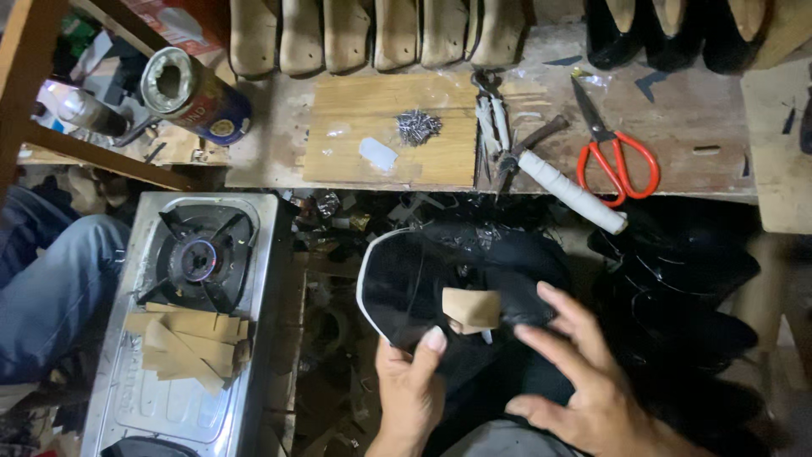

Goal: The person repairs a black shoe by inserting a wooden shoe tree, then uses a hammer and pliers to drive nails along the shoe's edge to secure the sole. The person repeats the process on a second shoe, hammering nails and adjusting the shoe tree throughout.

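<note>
The left hand point(412, 381) pinches the lower edge of a black shoe upper point(406, 288) with a pale rim, thumb pressed on top, and holds it up below the front edge of the bench point(694, 135). A tan stiffener piece point(472, 308) lies on the black material just beside the thumb. The right hand point(584, 372) is spread, fingers apart, its fingertips touching the dark material to the right of the tan piece; it grips nothing.

The tan piece looks only laid on, so it could slide or lift at a corner if the left pinch tilts the upper. A press from the spread hand that lands off centre could crease the piece or set it crooked. The upper is floppy and held at one edge only, so it may fold on itself.

On the bench above lie a heap of small nails point(418, 127) on a wooden board point(381, 101), pincers point(491, 118), a hammer with a white handle point(567, 190) that overhangs the bench edge, and red scissors point(616, 156). A knock from a rising hand could tip that hammer down. To the left stands a gas stove point(199, 254) with cut tan strips point(190, 338) resting close to the burner, which could scorch if it is lit; I cannot tell whether it is
</note>
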